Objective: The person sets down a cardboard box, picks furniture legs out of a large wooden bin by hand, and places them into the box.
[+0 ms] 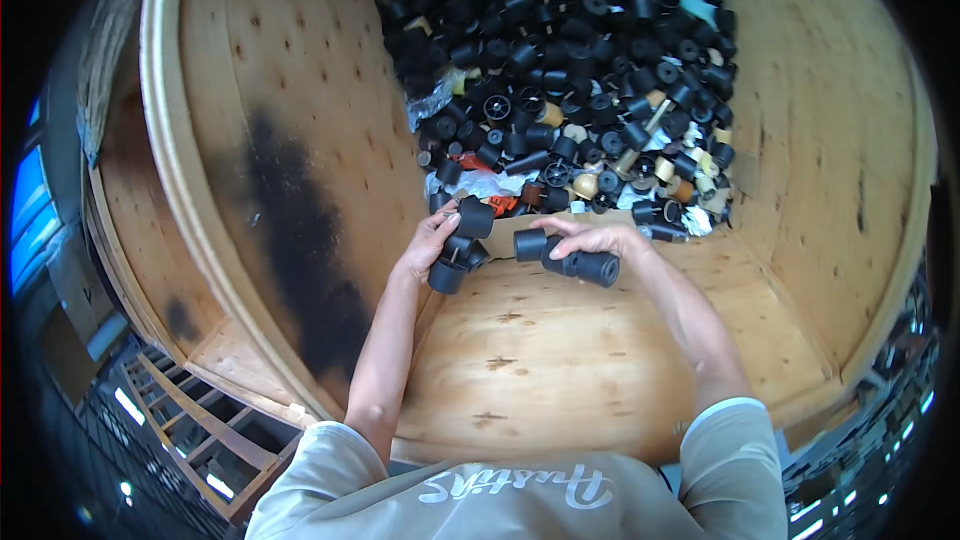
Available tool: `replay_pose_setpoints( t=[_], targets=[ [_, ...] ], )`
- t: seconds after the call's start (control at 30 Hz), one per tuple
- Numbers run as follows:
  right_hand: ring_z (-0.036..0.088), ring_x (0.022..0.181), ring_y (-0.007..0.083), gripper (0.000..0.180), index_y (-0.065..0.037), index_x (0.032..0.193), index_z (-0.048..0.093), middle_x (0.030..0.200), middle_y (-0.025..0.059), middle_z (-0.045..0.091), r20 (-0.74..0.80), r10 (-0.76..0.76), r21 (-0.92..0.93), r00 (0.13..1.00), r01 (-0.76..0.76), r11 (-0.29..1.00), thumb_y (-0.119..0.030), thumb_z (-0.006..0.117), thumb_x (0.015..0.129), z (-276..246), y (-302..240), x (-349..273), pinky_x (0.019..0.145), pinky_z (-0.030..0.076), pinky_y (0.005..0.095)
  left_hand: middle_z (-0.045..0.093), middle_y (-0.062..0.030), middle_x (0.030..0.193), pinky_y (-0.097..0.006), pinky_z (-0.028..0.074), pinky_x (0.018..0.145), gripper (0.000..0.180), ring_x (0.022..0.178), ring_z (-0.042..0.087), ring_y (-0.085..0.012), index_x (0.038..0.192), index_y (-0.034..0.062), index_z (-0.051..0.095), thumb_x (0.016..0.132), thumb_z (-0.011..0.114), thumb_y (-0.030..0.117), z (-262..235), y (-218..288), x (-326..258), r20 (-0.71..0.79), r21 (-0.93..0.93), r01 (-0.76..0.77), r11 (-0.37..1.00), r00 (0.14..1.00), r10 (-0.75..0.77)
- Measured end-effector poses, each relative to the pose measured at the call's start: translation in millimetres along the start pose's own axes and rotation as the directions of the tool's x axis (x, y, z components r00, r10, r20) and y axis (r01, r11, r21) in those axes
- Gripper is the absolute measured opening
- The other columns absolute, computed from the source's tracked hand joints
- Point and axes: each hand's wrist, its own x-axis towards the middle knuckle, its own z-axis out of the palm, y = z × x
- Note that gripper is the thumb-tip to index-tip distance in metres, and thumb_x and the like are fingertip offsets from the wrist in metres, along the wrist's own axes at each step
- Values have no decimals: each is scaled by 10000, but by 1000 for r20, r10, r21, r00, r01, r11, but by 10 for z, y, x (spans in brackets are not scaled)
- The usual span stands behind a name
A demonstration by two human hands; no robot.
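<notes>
My left hand (435, 242) is closed around several black cylindrical plastic caps (475, 218), which bunch together at its fingers. To its right, my right hand (592, 237) grips more black cylindrical caps (597, 268), with one of them (530, 244) at the fingertips toward the left hand. A small gap separates the two bunches. Both hands are over the near end of a large heap of mostly black cylindrical parts (560, 60). Fingers under the caps are partly hidden.
Tall plywood crate walls stand left (290, 60) and right (820, 120), with a near wooden panel (540, 360) below my hands. The left wall has a dark smudge (300, 210). Tan pieces and plastic wrap (485, 183) are mixed into the heap. A slatted wooden frame (200, 420) stands outside.
</notes>
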Motion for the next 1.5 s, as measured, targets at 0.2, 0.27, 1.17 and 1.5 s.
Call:
replay_pose_setpoints(
  t=[0.2,0.27,1.17,1.5],
  targets=[
    [657,1025,204,986,-222,1578,319,1320,125,526,-169,-486,-259,857,437,861,-269,866,759,1055,-533,-1942,815,606,342,463,-74,1586,-330,434,1111,770,1341,539,-170,1394,25,632,865,772,567,1411,1191,-1039,327,30,-414,910,864,382],
    [655,1031,201,992,-216,1575,327,1334,121,524,-209,-634,-234,744,592,771,-240,870,745,1639,-323,-2615,824,605,355,551,-91,1481,-342,460,1081,807,1305,568,-188,1344,21,655,815,785,617,1849,1520,-1550,461,52,-416,908,817,347],
    [557,1293,315,696,-217,1599,353,1598,140,387,-887,381,-92,-259,910,405,-343,678,997,3621,4988,-1119,985,505,459,659,-207,1198,-452,515,999,422,1158,623,-394,1250,3,641,938,650,285,4104,-1624,-2888,979,195,-896,398,202,-27],
    [642,1036,174,507,8,1426,505,1341,135,613,-609,-591,-770,-528,215,601,-50,669,950,2991,1664,-3375,871,541,301,649,-146,1143,-431,539,924,374,1092,653,-344,1200,98,670,878,749,270,1623,442,-1244,116,875,-380,300,766,633]
  ],
)
